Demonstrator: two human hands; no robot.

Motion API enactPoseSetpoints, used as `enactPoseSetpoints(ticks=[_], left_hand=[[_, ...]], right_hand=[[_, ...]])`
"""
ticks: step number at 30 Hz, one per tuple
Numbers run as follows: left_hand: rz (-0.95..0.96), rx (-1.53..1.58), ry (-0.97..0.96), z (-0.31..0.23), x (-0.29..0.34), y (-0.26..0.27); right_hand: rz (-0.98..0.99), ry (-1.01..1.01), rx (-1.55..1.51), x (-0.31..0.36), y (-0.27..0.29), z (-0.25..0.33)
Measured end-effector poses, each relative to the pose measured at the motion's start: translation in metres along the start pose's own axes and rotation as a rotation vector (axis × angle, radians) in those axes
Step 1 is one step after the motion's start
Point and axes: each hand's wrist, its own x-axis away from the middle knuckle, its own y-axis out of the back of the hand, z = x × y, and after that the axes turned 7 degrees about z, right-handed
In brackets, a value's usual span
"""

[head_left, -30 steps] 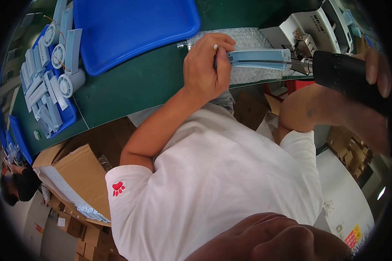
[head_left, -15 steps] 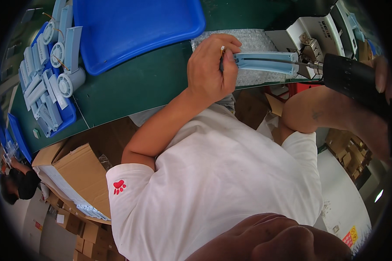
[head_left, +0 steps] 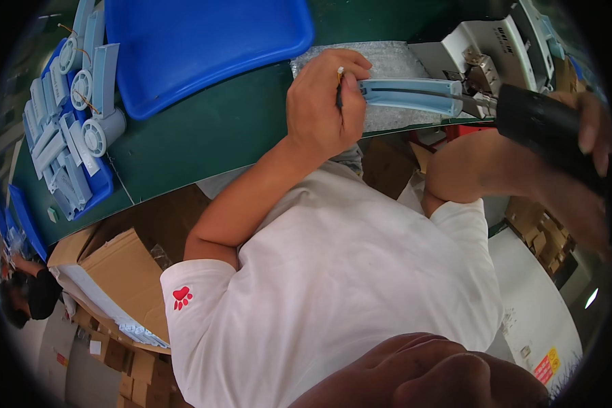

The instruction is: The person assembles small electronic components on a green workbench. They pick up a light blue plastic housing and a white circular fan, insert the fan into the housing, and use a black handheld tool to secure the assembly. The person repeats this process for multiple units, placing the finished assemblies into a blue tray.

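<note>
Dark green worktop (head_left: 204, 146) carrying trays, padding and a machine.
A large empty blue plastic tray (head_left: 204, 41) sits at its far edge; a smaller blue tray of pale blue plastic parts (head_left: 75, 129) lies at the left end, a bubble-wrap sheet (head_left: 394, 64) and white machine (head_left: 486, 51) toward the right.

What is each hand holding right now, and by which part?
The left hand grips the long light-blue plastic part at its near end. The right hand holds the black power screwdriver around its body.
</note>
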Motion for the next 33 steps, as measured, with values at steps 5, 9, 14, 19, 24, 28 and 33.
enactPoseSetpoints(ticks=[5,9,14,19,24,28,33], left_hand=[[0.0,-0.034,-0.015,-0.005,-0.006,-0.002],[0.0,-0.022,-0.001,-0.01,-0.005,0.002],[0.016,-0.002,0.069,-0.011,-0.004,0.008],[0.019,0.105,0.253,-0.023,-0.005,0.028],[-0.063,0.233,0.317,-0.028,-0.009,0.054],[-0.115,0.294,0.328,-0.029,-0.006,0.065],[-0.208,0.435,0.362,-0.017,-0.001,0.068]], right_hand=[[-0.006,0.019,-0.114,0.006,0.0,0.002],[0.16,0.14,-0.18,-0.007,0.012,0.012],[0.186,0.204,-0.459,-0.023,0.07,0.08],[-0.361,0.192,0.431,-0.017,0.047,0.054],[-0.375,0.247,0.532,-0.001,0.056,0.018],[-0.442,0.245,0.615,0.003,0.061,0.006],[-0.475,0.303,0.85,0.016,0.068,-0.012]])
